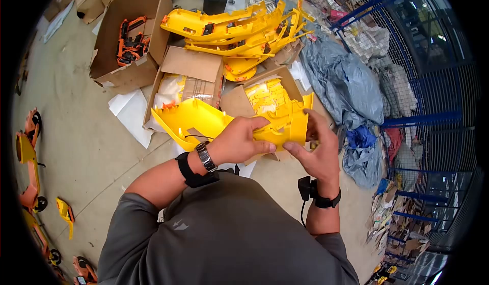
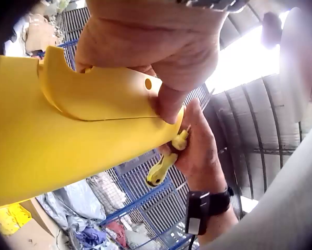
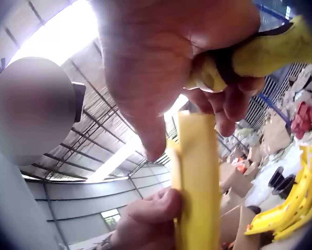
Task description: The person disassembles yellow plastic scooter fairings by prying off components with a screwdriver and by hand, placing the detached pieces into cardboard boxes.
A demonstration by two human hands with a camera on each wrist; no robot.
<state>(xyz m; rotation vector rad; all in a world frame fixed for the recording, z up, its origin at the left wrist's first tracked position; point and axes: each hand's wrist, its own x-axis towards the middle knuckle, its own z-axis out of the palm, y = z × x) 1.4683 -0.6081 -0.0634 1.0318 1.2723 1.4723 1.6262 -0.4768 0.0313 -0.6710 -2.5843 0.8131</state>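
A long yellow plastic cover [image 1: 198, 119] lies across in front of the body, its left part a curved hollow shell. My left hand [image 1: 237, 140] grips it near its right end, thumb on the edge and fingers over the side. In the left wrist view a round hole shows in the cover [image 2: 78, 140] beside that thumb. At the cover's right end is my right hand [image 1: 322, 145], thumb at the edge. Its curled fingers hold a yellow-handled tool [image 3: 275, 52] with a black band against the palm; the handle's end hangs below the hand in the left wrist view.
Beyond the cover stand an open carton of small yellow parts [image 1: 267, 96], a carton with wrapped goods [image 1: 191, 63] and a box [image 1: 113, 76] holding orange parts. Yellow covers [image 1: 219, 25] are stacked behind. Grey plastic sheeting [image 1: 341, 81] lies right, before a blue mesh fence [image 1: 423, 119].
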